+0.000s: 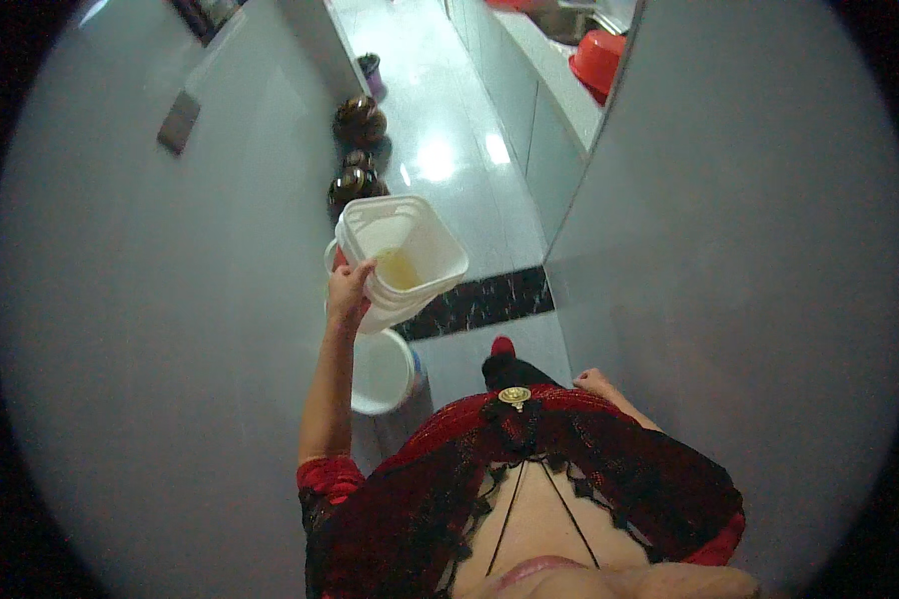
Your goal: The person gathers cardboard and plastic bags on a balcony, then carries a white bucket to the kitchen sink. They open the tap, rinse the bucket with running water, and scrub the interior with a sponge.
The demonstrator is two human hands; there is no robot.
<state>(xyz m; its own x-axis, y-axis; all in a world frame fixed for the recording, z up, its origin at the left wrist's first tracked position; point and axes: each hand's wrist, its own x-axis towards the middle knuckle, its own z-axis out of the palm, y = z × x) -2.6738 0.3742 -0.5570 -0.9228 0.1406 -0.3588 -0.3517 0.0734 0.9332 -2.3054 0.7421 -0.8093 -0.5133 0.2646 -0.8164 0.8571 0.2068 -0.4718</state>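
My left hand (348,288) grips the near left rim of a white square plastic bucket (442,247). Tilted towards me, the bucket shows a little yellowish substance (397,268), seemingly liquid, on its inside. Behind and below my left forearm stands a round white bucket (380,374), partly covered by the square one and by the arm. My right hand (592,379) hangs by my right side close to the wall, its fingers curled and nothing visible in them.
Dark glazed jars (358,120) line the left wall ahead, with a purple-and-black bin (371,73) beyond. A black marbled threshold strip (479,299) crosses the tiled floor (449,172). Red plastic basins (598,61) sit on a counter (562,97) at right. Grey walls (719,224) flank me.
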